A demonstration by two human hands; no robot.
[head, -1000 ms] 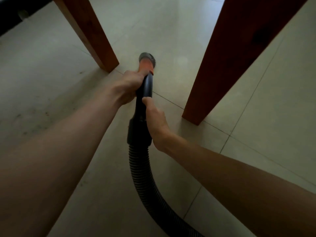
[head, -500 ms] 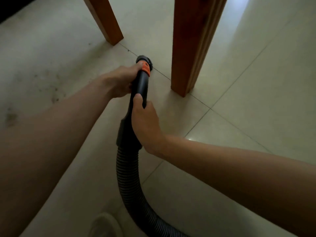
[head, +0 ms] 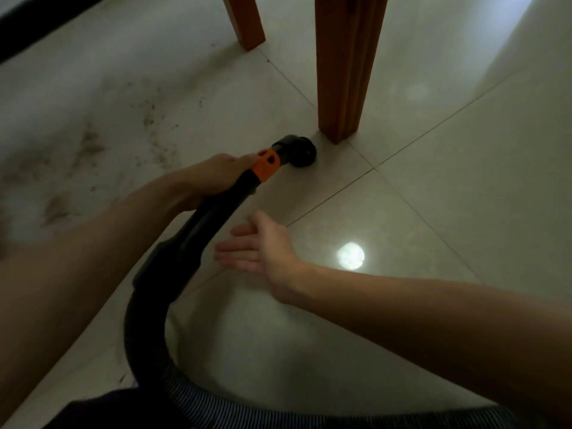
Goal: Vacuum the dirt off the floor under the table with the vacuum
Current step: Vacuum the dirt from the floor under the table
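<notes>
A round bright spot of reflected light (head: 350,256) lies on the glossy tile. A dark band (head: 40,24) runs along the upper left edge. Thin dark grout lines (head: 408,147) cross between the pale tiles.

Glossy tiled floor (head: 433,212); wooden table leg (head: 346,72); hose (head: 148,335) probably ribbed plastic.

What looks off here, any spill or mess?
Dirt is scattered over the tiles left of the nozzle, which sits beside the table leg, not on the mess. Nothing looks damaged.
</notes>
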